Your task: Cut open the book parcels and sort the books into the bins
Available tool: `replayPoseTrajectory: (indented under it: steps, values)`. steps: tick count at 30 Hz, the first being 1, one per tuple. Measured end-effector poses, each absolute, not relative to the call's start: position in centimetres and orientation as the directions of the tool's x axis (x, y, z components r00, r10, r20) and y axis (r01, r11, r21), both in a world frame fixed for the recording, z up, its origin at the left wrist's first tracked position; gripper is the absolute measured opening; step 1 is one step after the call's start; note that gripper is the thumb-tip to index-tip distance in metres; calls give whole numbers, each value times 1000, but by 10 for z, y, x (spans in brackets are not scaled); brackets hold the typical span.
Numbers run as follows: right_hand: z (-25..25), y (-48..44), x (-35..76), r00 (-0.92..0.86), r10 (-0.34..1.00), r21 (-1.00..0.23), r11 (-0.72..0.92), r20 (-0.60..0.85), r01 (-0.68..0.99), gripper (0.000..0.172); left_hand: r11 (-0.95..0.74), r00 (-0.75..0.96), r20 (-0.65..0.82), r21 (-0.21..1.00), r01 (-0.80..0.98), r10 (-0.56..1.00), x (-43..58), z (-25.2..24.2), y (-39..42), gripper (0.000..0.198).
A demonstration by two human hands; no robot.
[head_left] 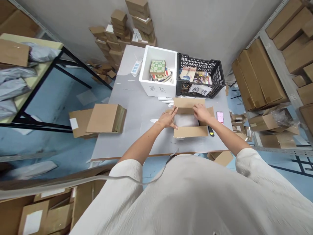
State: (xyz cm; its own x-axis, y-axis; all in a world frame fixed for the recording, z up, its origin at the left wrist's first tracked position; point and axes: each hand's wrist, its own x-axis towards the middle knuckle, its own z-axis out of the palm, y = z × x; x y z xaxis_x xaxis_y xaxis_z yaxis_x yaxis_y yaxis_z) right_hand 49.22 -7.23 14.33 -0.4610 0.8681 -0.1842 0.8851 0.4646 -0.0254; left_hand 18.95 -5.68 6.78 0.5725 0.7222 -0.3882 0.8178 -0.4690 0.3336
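An open cardboard box (pixel 190 132) sits on the grey table in front of me, its long front and back flaps folded out. Inside lies something pale and flat (pixel 187 120), perhaps wrapped; its kind is not clear. My left hand (pixel 168 118) rests against the box's left end, fingers and thumb spread from the back corner to the front corner. My right hand (pixel 201 113) is closed, its fingers curled over the box's back right edge by the flap. The fingertips of that hand are partly hidden. Under my right forearm, a black and yellow tool (pixel 210 131) lies beside the box.
Behind the box stand a white foam bin (pixel 157 90) and a black plastic crate (pixel 195 90), both holding books. A phone (pixel 220 117) lies at right, a power strip (pixel 136 69) at back left. Flat cardboard (pixel 102 117) overhangs the left edge. Shelves of boxes (pixel 266 75) flank the table.
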Motion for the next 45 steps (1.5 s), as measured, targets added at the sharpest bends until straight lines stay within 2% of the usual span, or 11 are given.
replayPoseTrajectory:
  steps: [4, 8, 10, 15, 20, 23, 28, 35, 45]
  values:
    - [114, -63, 449, -561, 726, -81, 581, -397, 810, 47, -475, 564, -383, 306, 825, 732, 193, 71, -59, 163]
    - [75, -60, 426, -566, 629, -57, 641, -534, 766, 65, -484, 553, -369, 267, 833, 747, 196, 74, -62, 161]
    - [54, -56, 418, -591, 600, -37, 685, -538, 728, 70, -484, 547, -363, 255, 837, 754, 196, 76, -65, 160]
    - [9, -41, 401, -670, 491, 7, 809, -556, 587, 68, -492, 546, -352, 237, 838, 760, 194, 79, -71, 166]
    - [-22, -34, 397, -687, 414, 24, 865, -597, 501, 50, -495, 536, -383, 209, 843, 752, 195, 81, -73, 171]
    - [-32, -36, 401, -715, 397, 15, 879, -576, 476, 50, -498, 535, -389, 198, 844, 750, 196, 83, -73, 172]
    - [-36, -42, 405, -740, 404, -16, 873, -538, 488, 48, -499, 533, -388, 192, 845, 752, 196, 84, -74, 173]
    - [-33, -45, 389, -710, 403, 2, 870, -578, 492, 47, -494, 543, -382, 227, 840, 748, 194, 79, -73, 176]
    - [-10, -47, 404, -734, 389, -18, 878, -556, 478, 40, -482, 537, -389, 238, 843, 748, 195, 78, -73, 172]
